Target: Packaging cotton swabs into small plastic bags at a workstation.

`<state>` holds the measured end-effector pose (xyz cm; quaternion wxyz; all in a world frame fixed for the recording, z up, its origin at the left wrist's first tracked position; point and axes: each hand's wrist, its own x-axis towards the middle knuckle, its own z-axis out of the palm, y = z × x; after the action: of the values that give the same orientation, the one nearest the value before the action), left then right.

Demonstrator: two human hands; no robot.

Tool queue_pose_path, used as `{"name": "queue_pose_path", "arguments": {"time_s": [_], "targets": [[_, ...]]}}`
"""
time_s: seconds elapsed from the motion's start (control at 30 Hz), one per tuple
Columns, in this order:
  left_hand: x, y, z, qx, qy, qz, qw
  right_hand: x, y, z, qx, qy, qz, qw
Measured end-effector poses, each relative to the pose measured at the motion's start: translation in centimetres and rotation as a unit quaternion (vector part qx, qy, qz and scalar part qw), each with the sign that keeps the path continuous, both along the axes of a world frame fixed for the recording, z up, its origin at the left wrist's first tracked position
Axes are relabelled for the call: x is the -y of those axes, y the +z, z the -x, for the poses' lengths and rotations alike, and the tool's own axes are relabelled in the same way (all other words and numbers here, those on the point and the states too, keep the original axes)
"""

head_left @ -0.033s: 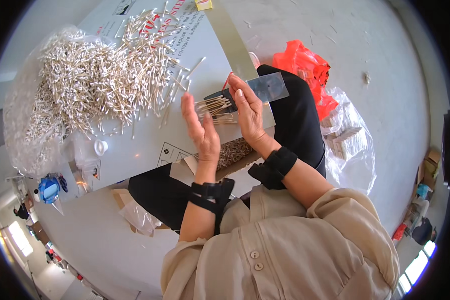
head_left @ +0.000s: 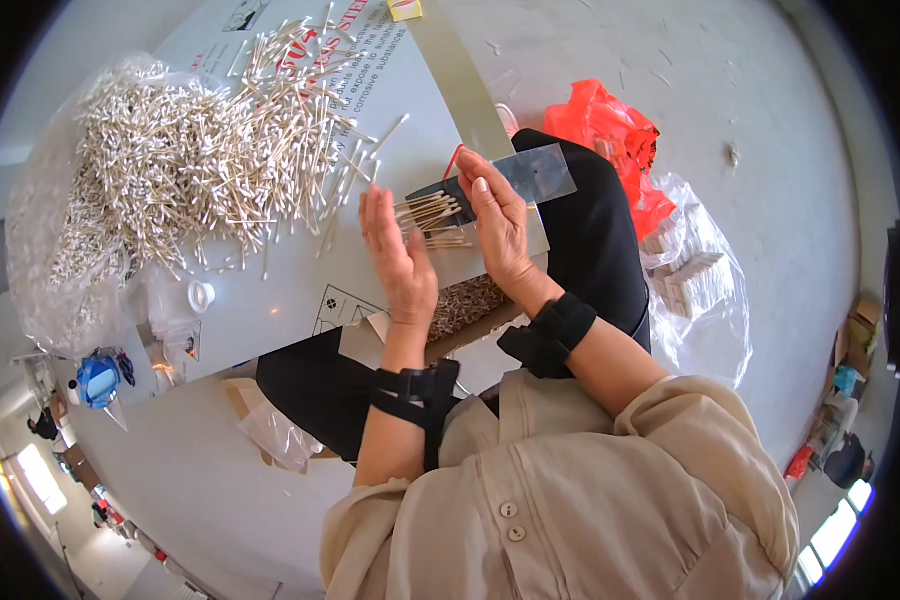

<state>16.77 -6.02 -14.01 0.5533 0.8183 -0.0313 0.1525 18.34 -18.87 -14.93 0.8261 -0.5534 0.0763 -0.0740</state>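
Swabs (head_left: pixel 432 218) sit bunched between my hands: right hand (head_left: pixel 505 235) grips the clear sleeve (head_left: pixel 540 172) around them, left hand (head_left: pixel 398 262) flat and unclenched against their ends. One bundle nearly packed, I judge; a big pile (head_left: pixel 200 165) waits left of my hands.

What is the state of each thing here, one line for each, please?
Left hand: open, flat against the swab ends.
Right hand: closed on the clear sleeve.
Clear sleeve: held, partly filled.
Swab bundle: half inside the sleeve.
Swab pile: loose, spread.
Red bag: crumpled.
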Motion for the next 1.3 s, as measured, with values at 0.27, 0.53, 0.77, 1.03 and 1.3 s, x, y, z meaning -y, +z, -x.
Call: {"name": "queue_pose_path", "arguments": {"time_s": [0.27,0.53,0.77,1.03,1.3], "targets": [[-4.0,0.7,0.6,-0.037,-0.022,-0.303,0.952,2.0,0.8,-0.2,0.037,0.053,0.244,0.968],[-1.4,1.9,0.7,-0.047,-0.114,-0.408,0.905,3.1,2.4,-2.5,0.189,0.138,0.539,0.809],[-0.9,0.4,1.7,-0.093,-0.119,-0.415,0.897,3.3,1.6,-4.2,0.2,0.22,0.565,0.77],[-0.9,0.4,1.6,-0.094,-0.113,-0.415,0.898,4.8,2.7,-4.0,0.072,0.112,0.385,0.913],[-0.1,1.6,1.2,-0.109,-0.137,-0.454,0.873,3.1,2.1,0.7,-0.153,0.02,0.127,0.98]]}}
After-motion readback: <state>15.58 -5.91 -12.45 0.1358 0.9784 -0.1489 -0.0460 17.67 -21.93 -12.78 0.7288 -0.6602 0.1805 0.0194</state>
